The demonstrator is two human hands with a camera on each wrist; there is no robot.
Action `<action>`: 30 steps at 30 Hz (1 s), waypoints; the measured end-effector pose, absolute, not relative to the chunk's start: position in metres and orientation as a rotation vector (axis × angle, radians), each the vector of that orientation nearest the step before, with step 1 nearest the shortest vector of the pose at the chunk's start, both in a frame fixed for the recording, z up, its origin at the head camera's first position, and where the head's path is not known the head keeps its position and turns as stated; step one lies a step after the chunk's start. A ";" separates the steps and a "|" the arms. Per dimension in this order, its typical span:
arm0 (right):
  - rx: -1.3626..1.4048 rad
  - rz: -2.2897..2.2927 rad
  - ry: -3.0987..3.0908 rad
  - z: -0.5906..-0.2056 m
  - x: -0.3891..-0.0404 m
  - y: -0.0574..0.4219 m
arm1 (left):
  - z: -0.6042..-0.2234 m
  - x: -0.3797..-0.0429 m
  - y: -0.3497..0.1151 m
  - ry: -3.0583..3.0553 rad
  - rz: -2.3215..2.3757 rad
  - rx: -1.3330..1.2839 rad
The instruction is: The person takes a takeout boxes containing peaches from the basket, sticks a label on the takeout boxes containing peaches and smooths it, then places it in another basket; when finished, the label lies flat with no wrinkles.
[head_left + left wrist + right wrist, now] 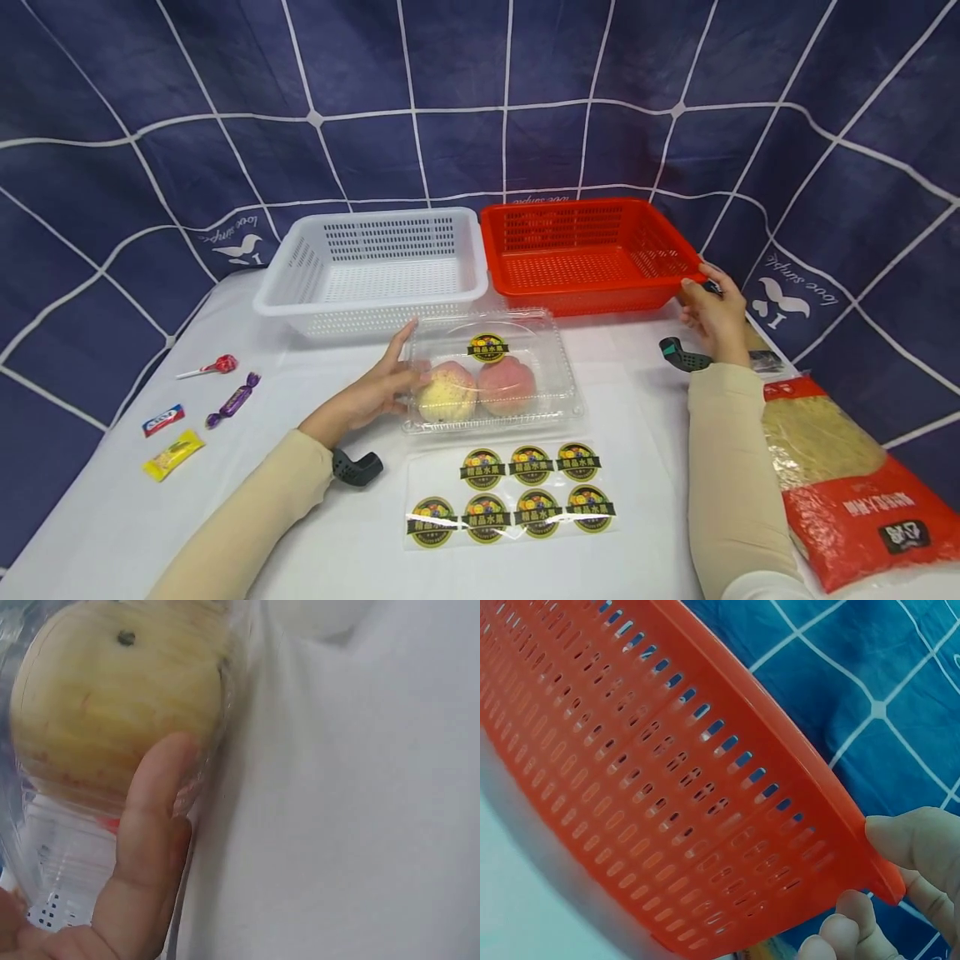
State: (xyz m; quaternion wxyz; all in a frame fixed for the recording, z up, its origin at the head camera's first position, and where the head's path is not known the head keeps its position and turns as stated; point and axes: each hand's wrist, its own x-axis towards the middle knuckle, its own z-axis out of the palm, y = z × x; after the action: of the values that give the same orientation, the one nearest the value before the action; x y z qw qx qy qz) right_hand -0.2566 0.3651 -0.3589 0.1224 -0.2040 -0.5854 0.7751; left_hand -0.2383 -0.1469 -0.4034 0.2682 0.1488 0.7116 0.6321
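A clear plastic clamshell box (555, 383) holds two round fruits, one a yellowish peach (447, 392) and one a pink peach (506, 386). Its lid is down and bears a round black-and-gold sticker (488, 348). My left hand (375, 387) touches the box's left end with fingers spread; in the left wrist view one finger (142, 840) lies straight against the plastic beside the yellowish fruit. At the far right, my right hand (715, 317) pinches the rim at the front right corner of a red plastic basket (592, 302), thumb (900, 832) on top.
A white basket (375, 319) stands left of the red one. In front of the box lies a sheet of stickers (510, 500). To the left are a lollipop (225, 363) and several wrapped candies (234, 402). A red-and-clear food bag (862, 500) lies on the right.
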 end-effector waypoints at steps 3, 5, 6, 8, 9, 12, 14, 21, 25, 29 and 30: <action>-0.596 2.266 -1.707 -0.360 -0.256 0.365 | -0.402 -0.233 -0.151 1.957 1.720 0.382; -0.595 2.272 -1.707 -0.361 -0.256 0.366 | -0.397 -0.229 -0.156 1.978 1.725 0.380; -0.593 2.276 -1.707 -0.362 -0.256 0.366 | -0.394 -0.226 -0.159 1.987 1.723 0.383; -0.593 2.280 -1.712 -0.363 -0.256 0.366 | -0.386 -0.222 -0.165 1.994 1.722 0.401; -0.595 2.277 -1.717 -0.363 -0.256 0.366 | -0.381 -0.219 -0.168 1.999 1.718 0.408; -0.608 2.259 -1.736 -0.363 -0.257 0.367 | -0.367 -0.214 -0.175 2.020 1.697 0.424; -0.611 2.243 -1.746 -0.363 -0.259 0.367 | -0.356 -0.212 -0.178 2.034 1.695 0.431; -0.592 2.227 -1.763 -0.362 -0.261 0.368 | -0.320 -0.216 -0.176 2.055 1.764 0.437; -0.585 2.236 -1.754 -0.363 -0.260 0.368 | -0.301 -0.226 -0.167 2.073 1.797 0.408; -0.583 2.233 -1.752 -0.364 -0.259 0.368 | -0.286 -0.239 -0.155 2.097 1.813 0.345; -0.583 2.229 -1.754 -0.365 -0.259 0.368 | -0.283 -0.243 -0.151 2.101 1.817 0.330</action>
State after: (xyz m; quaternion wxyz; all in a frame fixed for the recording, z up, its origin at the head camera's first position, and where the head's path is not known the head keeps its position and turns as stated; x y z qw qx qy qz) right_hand -0.2592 0.3682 -0.3645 0.1227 -0.2000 -0.6011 0.7640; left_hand -0.2425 -0.1513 -0.2826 0.1713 0.1163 0.7399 0.6401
